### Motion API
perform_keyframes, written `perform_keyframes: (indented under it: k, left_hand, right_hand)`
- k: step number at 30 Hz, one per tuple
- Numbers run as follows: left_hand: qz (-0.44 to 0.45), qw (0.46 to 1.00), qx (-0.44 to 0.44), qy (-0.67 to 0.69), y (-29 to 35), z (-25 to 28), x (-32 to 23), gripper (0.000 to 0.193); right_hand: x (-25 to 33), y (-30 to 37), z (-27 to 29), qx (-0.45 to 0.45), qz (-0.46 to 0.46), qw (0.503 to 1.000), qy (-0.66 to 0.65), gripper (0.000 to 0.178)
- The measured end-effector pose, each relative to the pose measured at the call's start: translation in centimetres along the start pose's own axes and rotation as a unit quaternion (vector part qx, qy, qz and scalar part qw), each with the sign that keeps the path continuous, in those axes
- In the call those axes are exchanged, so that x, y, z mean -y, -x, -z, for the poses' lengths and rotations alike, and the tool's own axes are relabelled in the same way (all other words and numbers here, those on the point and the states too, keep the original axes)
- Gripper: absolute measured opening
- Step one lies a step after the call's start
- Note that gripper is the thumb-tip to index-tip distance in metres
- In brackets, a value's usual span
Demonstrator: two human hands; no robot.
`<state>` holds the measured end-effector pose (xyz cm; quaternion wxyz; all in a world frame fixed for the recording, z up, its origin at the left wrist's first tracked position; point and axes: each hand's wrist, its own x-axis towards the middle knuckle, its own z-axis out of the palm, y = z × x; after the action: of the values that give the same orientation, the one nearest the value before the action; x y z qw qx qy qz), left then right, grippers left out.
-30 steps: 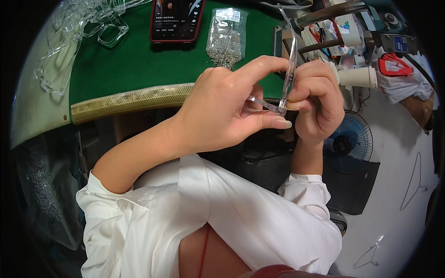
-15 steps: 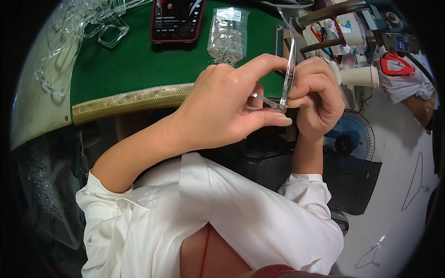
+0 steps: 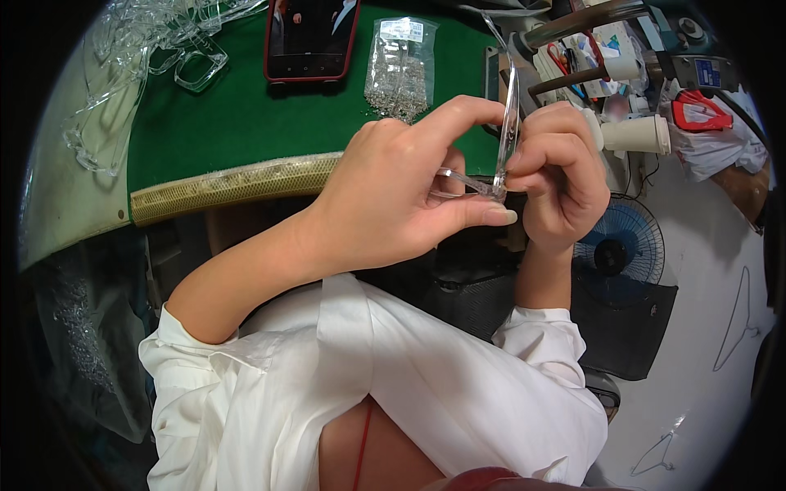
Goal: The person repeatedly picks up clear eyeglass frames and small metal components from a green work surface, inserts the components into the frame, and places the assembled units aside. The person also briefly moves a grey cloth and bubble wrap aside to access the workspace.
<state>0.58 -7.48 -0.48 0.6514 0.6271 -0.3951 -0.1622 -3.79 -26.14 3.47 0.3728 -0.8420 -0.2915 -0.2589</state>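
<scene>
A clear plastic eyeglass frame point(image 3: 508, 106) is held up over the front edge of the green-topped table, one long transparent arm pointing away from me. My left hand point(image 3: 381, 192) grips it between fingers and thumb, the thumb stretched below the hinge corner. On the other side of that corner, my right hand point(image 3: 565, 176) is closed, thumb and index finger pinched against the frame. Anything small between those fingertips is hidden. Beyond my hands lies a clear plastic bag point(image 3: 399, 69) of tiny metal parts, apparently screws.
Several clear eyeglass frames point(image 3: 201, 65) pile up at the far left. A red-edged phone point(image 3: 307, 65) stands at the back of the green table mat point(image 3: 237, 123). To the right are a white paper cup point(image 3: 634, 133), metal bars point(image 3: 585, 24) and a blue fan point(image 3: 618, 245).
The picture on the phone screen has changed. Both hands keep nearly the same hold on the eyeglass frame, with only a slight shift of the right fingers.
</scene>
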Motion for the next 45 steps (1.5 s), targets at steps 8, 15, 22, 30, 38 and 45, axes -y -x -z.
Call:
perform_keyframes:
  k: [8, 15, 22, 30, 38, 45]
  left_hand:
    - [0.000, 1.000, 0.004, 0.011, -0.1, -0.3, 0.0, 0.062]
    - [-0.007, 0.999, -0.013, 0.032, 0.1, -0.3, 0.2, 0.065]
    - [0.004, 0.998, -0.005, 0.057, 0.0, -0.3, 0.2, 0.065]
    - [0.007, 0.998, 0.002, 0.068, 0.0, -0.1, 0.3, 0.064]
    - [-0.006, 1.000, -0.006, 0.021, 0.1, 0.0, 0.1, 0.065]
    - [-0.006, 0.999, -0.011, 0.037, 0.1, -0.2, 0.4, 0.066]
  right_hand:
    - [0.2, 0.1, -0.2, -0.010, 0.003, 1.000, 0.020, 0.021]
    - [0.3, 0.1, -0.7, -0.026, -0.024, 0.999, 0.011, 0.023]
    - [0.2, 0.1, -0.7, -0.022, -0.021, 0.999, -0.008, 0.023]
    - [0.2, 0.1, -0.8, -0.026, -0.028, 0.999, -0.010, 0.025]
    - [0.1, -0.1, -0.6, -0.016, -0.017, 1.000, -0.008, 0.024]
    - [0.1, 0.2, -1.0, -0.040, -0.031, 0.998, -0.026, 0.026]
